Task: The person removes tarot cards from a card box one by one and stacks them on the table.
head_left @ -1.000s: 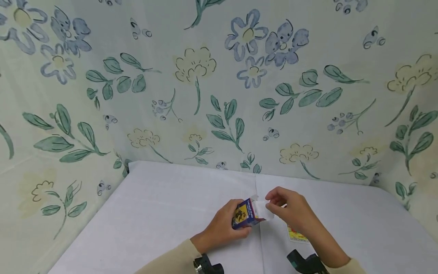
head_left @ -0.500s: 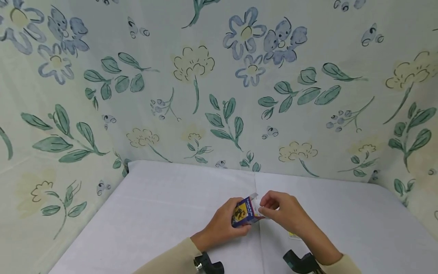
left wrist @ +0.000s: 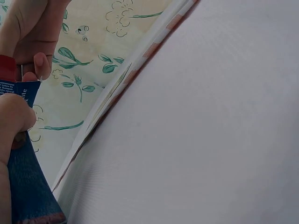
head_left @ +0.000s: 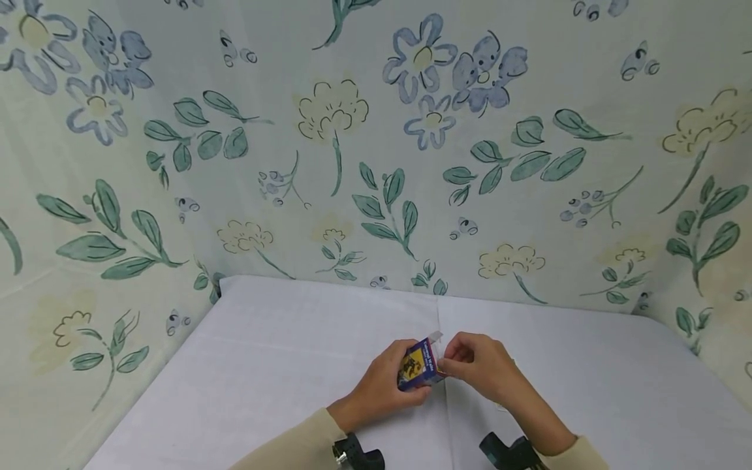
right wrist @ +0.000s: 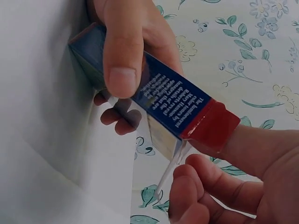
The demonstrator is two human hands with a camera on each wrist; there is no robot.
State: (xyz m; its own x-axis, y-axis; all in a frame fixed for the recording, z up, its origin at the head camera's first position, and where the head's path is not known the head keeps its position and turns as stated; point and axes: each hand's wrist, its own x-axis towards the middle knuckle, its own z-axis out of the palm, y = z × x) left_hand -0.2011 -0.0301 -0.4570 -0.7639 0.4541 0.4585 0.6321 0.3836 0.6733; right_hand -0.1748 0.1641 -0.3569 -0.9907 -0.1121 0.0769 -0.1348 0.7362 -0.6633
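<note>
A small dark blue card box (head_left: 416, 367) with a yellow picture panel is gripped by my left hand (head_left: 376, 388), its thumb across one face. The mouth of the box points right, with a pale flap (head_left: 435, 336) standing up. In the right wrist view a red flap (right wrist: 215, 126) sticks out from the printed side. My right hand (head_left: 484, 365) has its curled fingers and thumb at this mouth. The thumb runs behind the red flap while the fingertips (right wrist: 194, 168) touch a thin, clear-looking edge below it. What lies inside the box is hidden.
A white cloth covers the table (head_left: 294, 333), with a crease down the middle. Under the right forearm a sliver of a pale flat piece (head_left: 502, 408) shows. Floral curtain (head_left: 329, 215) surrounds the table's back and left side. Black wrist mounts (head_left: 510, 452) sit on both arms.
My right hand has moved left against the box's mouth, and the white sheet-like piece once visible between them is out of sight. The yellow card on the table is now mostly covered. My left hand stays put.
</note>
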